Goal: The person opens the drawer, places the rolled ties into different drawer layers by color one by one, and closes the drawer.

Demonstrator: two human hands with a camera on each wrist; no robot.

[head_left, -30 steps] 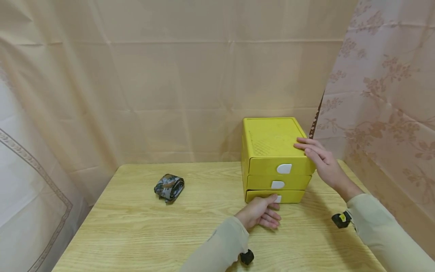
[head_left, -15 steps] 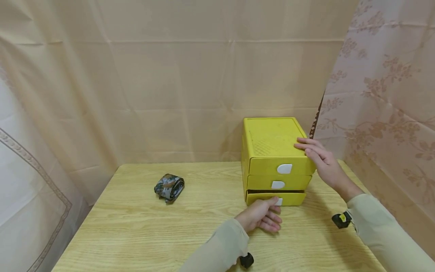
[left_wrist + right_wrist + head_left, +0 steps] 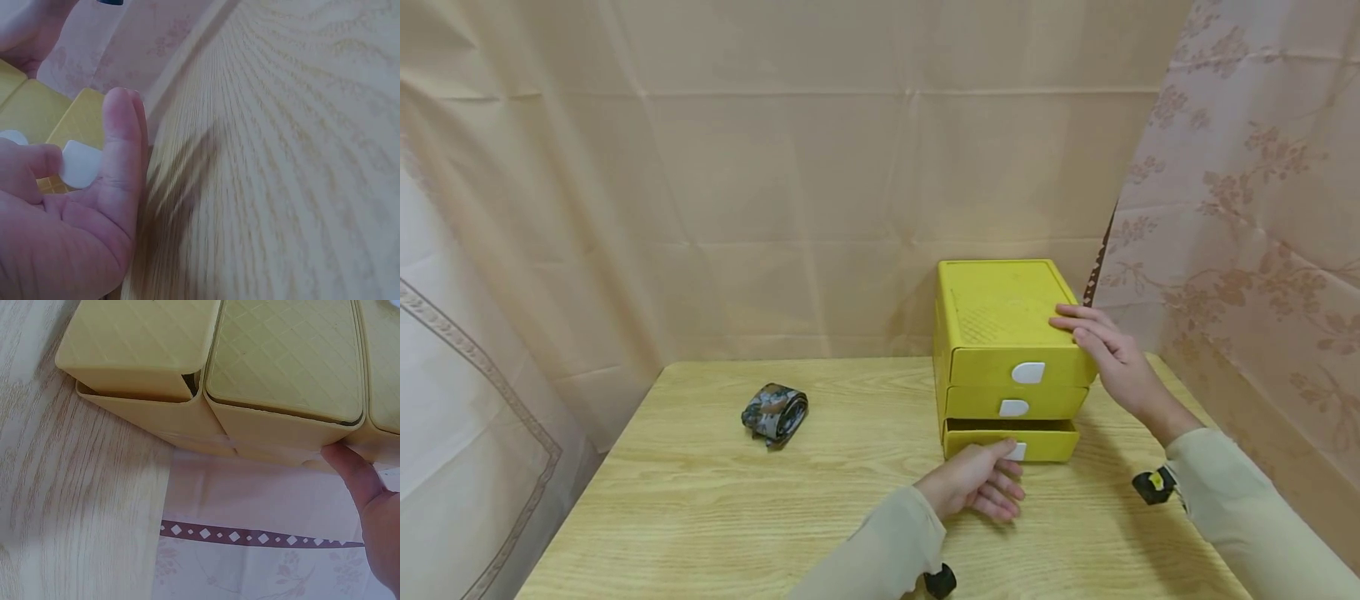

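A yellow desktop drawer unit (image 3: 1000, 296) with three stacked drawers stands at the right of the table. Its bottom drawer (image 3: 1051, 446) is pulled partly out, a dark gap showing above its front. My left hand (image 3: 964, 485) pinches that drawer's white tab handle (image 3: 80, 164) between thumb and fingers, the other fingers extended below. On the unit's right top edge rests my right hand (image 3: 1112, 360), fingers lying straight across the top. In the right wrist view its thumb (image 3: 353, 472) touches the unit's side. The upper two drawers are closed. The bottom drawer's contents are hidden.
A rolled camouflage-patterned fabric band (image 3: 775, 414) lies on the wood-grain table (image 3: 715, 508), left of the drawer unit. Beige curtain cloth (image 3: 790, 183) hangs behind the table, with a floral cloth (image 3: 1262, 200) on the right.
The bottom drawer has slid outward, toward me, together with my left hand; the gap above it has widened. My right hand has stayed on the unit's top edge. The fabric roll has not moved.
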